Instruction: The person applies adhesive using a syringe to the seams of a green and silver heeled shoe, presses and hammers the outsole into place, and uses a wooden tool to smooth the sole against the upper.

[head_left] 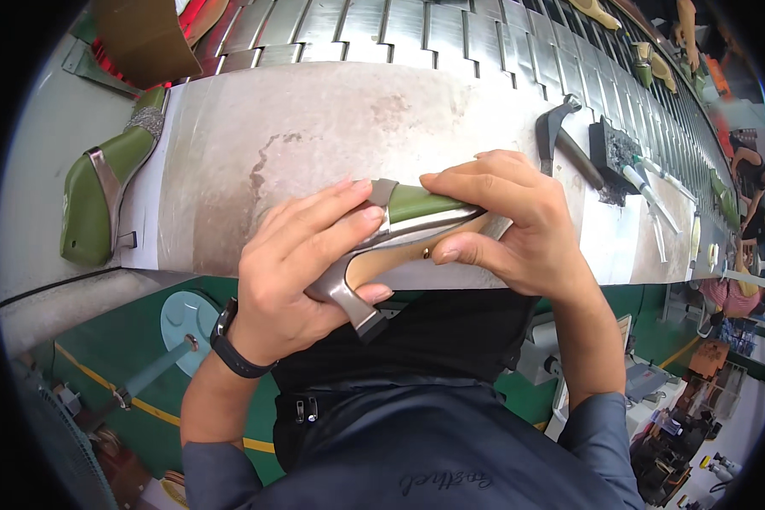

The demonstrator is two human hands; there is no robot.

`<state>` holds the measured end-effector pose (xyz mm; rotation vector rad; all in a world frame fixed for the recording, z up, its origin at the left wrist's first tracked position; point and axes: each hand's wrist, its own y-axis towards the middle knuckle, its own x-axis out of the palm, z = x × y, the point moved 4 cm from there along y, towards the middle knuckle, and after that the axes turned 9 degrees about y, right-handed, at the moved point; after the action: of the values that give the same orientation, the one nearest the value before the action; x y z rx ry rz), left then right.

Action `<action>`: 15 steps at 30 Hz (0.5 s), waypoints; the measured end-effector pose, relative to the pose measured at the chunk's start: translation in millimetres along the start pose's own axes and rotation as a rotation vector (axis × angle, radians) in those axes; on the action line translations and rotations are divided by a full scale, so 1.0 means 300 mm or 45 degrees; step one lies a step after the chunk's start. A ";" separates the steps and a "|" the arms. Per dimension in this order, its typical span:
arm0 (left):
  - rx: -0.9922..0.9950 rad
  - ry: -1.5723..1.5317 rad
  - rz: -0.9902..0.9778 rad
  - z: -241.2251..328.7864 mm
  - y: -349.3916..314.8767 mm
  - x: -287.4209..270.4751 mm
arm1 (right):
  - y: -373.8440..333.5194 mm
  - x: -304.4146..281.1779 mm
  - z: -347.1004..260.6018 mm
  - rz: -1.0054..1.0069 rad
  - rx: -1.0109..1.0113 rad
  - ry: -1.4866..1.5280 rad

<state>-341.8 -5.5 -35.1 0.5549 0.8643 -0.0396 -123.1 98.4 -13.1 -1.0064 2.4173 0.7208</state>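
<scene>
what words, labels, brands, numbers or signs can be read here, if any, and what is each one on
Dark shirt: one line of dark script lettering, upside down in the picture; not copied out here.
Green foot form at far left: a small pale mark, too small to read.
Held shoe: none that I can make out.
Watch: nothing readable.
</scene>
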 end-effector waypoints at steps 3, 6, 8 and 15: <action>0.054 0.013 0.028 0.005 -0.012 0.018 | -0.008 0.004 -0.030 0.063 0.046 -0.060; 0.019 -0.004 0.156 0.008 -0.027 0.020 | 0.015 0.011 -0.049 0.029 0.153 -0.028; 0.021 0.004 0.169 0.004 -0.029 0.023 | 0.025 0.008 -0.045 -0.018 0.263 -0.020; 0.026 0.042 0.157 0.024 -0.024 0.036 | 0.059 0.058 -0.067 -0.036 -0.190 -0.247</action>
<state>-331.4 -12.9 -42.5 0.6288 0.8608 0.0731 -151.2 88.0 -1.9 -0.9767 2.2054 0.9547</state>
